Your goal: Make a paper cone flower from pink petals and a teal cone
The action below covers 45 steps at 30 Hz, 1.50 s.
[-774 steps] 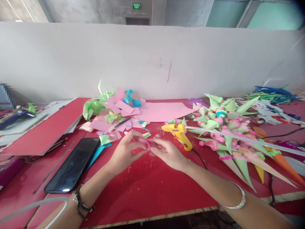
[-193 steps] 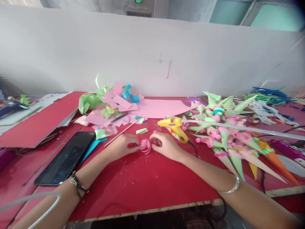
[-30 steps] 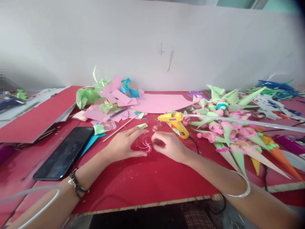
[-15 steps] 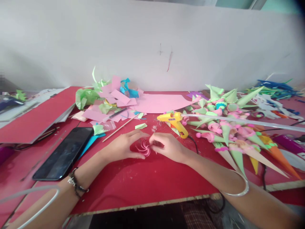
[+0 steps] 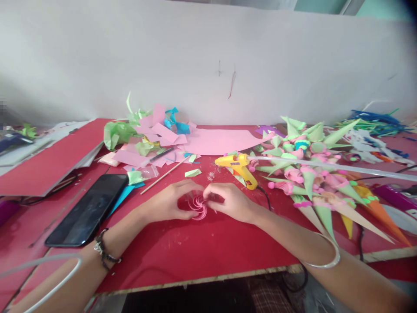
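Between my two hands, low over the red table [image 5: 195, 256], is a pink swirled paper piece [image 5: 199, 208] with curved ridges. My left hand [image 5: 172, 201] curls around its left side, thumb and fingers on its edge. The fingertips of my right hand [image 5: 228, 201] pinch the piece at its right side. A yellow glue gun [image 5: 239, 167] lies just beyond my right hand, with a long clear glue stick [image 5: 312, 164] out of its back. A thin wooden stick [image 5: 164, 175] rests behind my left hand.
A black phone [image 5: 87, 211] lies at the left beside a red board [image 5: 52, 161]. Pink and green paper scraps [image 5: 159, 134] are heaped at the back, near a large pink sheet [image 5: 218, 141]. Many green and pink paper cones [image 5: 309, 174] are piled on the right.
The pink swirled piece has turned a little and sits slightly lower between my fingers. My hands have barely moved.
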{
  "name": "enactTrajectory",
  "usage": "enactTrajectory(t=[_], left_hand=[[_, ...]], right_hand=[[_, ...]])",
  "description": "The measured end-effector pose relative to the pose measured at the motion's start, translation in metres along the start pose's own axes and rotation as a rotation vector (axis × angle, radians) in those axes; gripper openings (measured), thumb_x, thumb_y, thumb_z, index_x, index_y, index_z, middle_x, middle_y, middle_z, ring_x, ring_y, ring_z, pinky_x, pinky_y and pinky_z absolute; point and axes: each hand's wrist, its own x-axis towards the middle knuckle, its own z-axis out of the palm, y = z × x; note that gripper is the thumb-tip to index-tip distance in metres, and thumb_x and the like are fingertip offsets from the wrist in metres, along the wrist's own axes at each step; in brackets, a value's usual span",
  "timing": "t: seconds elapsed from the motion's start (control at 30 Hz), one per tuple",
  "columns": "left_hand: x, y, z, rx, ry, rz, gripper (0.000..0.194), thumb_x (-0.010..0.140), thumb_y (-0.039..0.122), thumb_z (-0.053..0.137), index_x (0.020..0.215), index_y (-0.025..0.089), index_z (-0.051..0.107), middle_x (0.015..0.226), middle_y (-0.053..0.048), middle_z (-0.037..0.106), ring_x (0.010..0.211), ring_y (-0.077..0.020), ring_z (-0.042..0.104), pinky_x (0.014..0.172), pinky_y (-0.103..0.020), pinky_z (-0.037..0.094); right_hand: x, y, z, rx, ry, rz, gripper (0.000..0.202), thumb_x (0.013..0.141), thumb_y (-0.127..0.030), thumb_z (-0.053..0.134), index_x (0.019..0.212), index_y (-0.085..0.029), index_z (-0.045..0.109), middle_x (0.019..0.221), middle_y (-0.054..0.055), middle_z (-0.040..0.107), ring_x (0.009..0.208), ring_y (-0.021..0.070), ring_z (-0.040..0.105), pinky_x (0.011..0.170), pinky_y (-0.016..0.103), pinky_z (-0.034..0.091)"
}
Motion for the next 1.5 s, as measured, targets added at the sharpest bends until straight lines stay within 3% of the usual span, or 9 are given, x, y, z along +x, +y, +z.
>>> enactTrajectory(t=[0.13, 0.3, 0.63, 0.77, 1.0, 1.5], left_hand=[[-0.0005, 0.0004, 0.0004, 0.068, 0.004, 0.004, 0.040, 0.070, 0.021, 0.057, 0.109, 0.021, 0.048, 0.106, -0.004, 0.055, 0.096, -0.0163, 0.051, 0.083, -0.026, 0.041], [-0.0003, -0.0004, -0.0014, 0.090, -0.016, 0.018, 0.030, 0.073, 0.022, 0.055, 0.103, 0.020, 0.052, 0.102, -0.004, 0.057, 0.093, -0.0164, 0.053, 0.081, -0.026, 0.042], [-0.0003, -0.0050, -0.0022, 0.105, -0.045, 0.000, 0.019, 0.076, 0.022, 0.052, 0.094, 0.021, 0.056, 0.093, -0.002, 0.061, 0.084, -0.0142, 0.056, 0.073, -0.023, 0.042], [-0.0010, -0.0038, -0.0039, 0.118, -0.059, -0.004, 0.023, 0.076, 0.024, 0.052, 0.098, 0.022, 0.055, 0.098, -0.002, 0.060, 0.087, -0.0147, 0.055, 0.075, -0.024, 0.041], [-0.0004, -0.0022, -0.0010, 0.114, -0.023, -0.032, 0.037, 0.074, 0.042, 0.056, 0.103, 0.021, 0.053, 0.100, -0.005, 0.059, 0.088, -0.0179, 0.055, 0.074, -0.027, 0.042], [0.0000, 0.0010, 0.0013, 0.001, -0.015, -0.093, 0.028, 0.075, 0.029, 0.055, 0.102, 0.023, 0.049, 0.094, -0.001, 0.061, 0.082, -0.0139, 0.058, 0.071, -0.024, 0.043]], right_hand=[[-0.0003, 0.0003, 0.0006, -0.006, 0.016, 0.033, 0.003, 0.076, -0.016, 0.054, 0.077, -0.018, 0.053, 0.072, 0.000, 0.059, 0.065, 0.0110, 0.054, 0.061, 0.022, 0.041], [-0.0015, -0.0027, -0.0003, 0.020, 0.011, 0.027, 0.005, 0.077, -0.017, 0.050, 0.080, -0.019, 0.053, 0.073, 0.000, 0.059, 0.065, 0.0103, 0.054, 0.061, 0.021, 0.041], [-0.0016, -0.0031, -0.0061, 0.043, -0.126, 0.059, 0.026, 0.072, -0.033, 0.060, 0.092, -0.020, 0.051, 0.091, 0.003, 0.058, 0.079, 0.0142, 0.054, 0.069, 0.025, 0.042], [-0.0015, -0.0020, -0.0078, 0.090, -0.164, 0.052, 0.026, 0.073, -0.027, 0.061, 0.096, -0.020, 0.050, 0.092, 0.002, 0.056, 0.078, 0.0129, 0.054, 0.068, 0.024, 0.043], [-0.0009, -0.0028, -0.0048, 0.106, -0.135, 0.081, 0.021, 0.073, -0.018, 0.057, 0.093, -0.021, 0.050, 0.087, 0.001, 0.057, 0.075, 0.0128, 0.054, 0.066, 0.024, 0.043], [-0.0023, -0.0018, -0.0027, 0.269, -0.153, 0.125, 0.025, 0.072, -0.011, 0.051, 0.094, -0.020, 0.042, 0.086, 0.000, 0.051, 0.076, 0.0111, 0.053, 0.069, 0.025, 0.046]])
